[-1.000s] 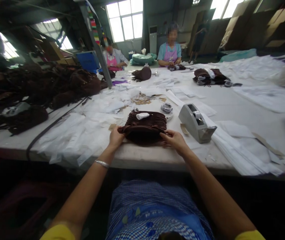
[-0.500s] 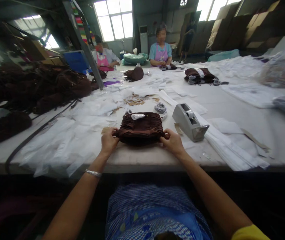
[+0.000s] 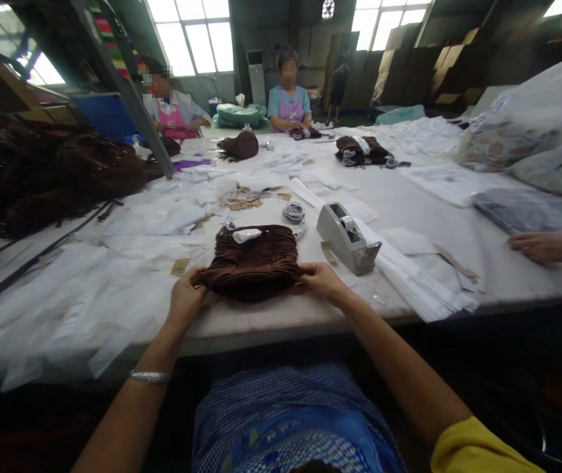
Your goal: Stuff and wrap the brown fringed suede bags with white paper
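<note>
Another person's hand (image 3: 547,248) has entered at right; outstretched, my left hand (image 3: 187,297) and right hand (image 3: 324,282) pinch brown bag (image 3: 256,266) at opposite ends.

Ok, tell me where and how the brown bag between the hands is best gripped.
Probably by the two near corners of the brown bag, one hand from each side. It lies on the table with its near edge running sideways, so those corners jut out left and right, where the left hand and right hand hold it, clear of the white wrapped piece.
</note>
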`<state>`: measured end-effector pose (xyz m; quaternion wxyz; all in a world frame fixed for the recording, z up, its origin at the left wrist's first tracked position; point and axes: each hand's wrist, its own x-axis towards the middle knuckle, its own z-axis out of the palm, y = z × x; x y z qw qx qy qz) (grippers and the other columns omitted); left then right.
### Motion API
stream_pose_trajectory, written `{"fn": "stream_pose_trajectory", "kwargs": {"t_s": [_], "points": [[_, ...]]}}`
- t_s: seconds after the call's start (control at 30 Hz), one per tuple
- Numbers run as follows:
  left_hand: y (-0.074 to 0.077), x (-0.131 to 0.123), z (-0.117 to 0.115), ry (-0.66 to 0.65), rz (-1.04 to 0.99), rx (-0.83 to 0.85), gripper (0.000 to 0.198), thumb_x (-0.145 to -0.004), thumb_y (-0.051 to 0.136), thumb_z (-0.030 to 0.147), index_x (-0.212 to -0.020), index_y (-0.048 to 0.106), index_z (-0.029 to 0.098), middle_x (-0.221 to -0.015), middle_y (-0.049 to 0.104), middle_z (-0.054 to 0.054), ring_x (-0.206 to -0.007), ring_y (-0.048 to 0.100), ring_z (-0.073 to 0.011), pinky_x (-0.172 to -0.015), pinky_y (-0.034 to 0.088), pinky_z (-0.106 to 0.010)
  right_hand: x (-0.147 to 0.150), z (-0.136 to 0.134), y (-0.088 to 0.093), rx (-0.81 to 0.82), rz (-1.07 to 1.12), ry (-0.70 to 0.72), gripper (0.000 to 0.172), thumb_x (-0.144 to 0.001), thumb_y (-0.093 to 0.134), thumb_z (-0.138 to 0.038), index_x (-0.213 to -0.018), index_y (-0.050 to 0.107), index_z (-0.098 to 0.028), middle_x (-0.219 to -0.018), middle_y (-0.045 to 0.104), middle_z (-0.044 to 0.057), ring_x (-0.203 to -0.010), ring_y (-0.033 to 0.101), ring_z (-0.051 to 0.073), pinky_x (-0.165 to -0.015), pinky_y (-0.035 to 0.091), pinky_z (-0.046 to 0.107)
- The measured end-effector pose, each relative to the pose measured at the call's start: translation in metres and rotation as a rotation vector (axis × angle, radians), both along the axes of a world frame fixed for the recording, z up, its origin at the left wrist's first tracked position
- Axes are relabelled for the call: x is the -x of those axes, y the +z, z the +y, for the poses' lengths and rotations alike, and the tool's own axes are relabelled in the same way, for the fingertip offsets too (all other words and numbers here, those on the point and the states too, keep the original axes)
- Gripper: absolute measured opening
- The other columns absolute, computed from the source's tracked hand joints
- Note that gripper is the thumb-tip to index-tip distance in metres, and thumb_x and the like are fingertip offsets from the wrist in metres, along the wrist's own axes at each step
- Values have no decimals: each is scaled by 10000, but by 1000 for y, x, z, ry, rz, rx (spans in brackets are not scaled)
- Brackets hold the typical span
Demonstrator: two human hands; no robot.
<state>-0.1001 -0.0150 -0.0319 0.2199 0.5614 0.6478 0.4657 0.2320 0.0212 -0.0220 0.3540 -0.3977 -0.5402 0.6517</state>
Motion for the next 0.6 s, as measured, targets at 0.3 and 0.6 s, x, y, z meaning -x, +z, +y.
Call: {"fn": "stream_pose_trajectory", "kwargs": {"t_s": [0.3,0.6], "points": [[10,-21,-4,183,274,-20,321,-697,642,320,-999,647,210,-868,714,-22,-819,673,-226,-737,496,-299,4,-8,-11,-566,-572,-333,234,-735,636,-236,-963,591,-207,-758,688,-2,-687,645,179,-626,458,255],[0,-1,-23,-55,449,-86,404,-739,530,261,-1122,644,199,-1098,704,-63,-1007,654,-239,-885,500,-322,1,-10,-3,-705,-1064,-239,530,-835,582,-257,-1362,537,-283,-913,760,33,-795,692,234,-679,456,284]]}}
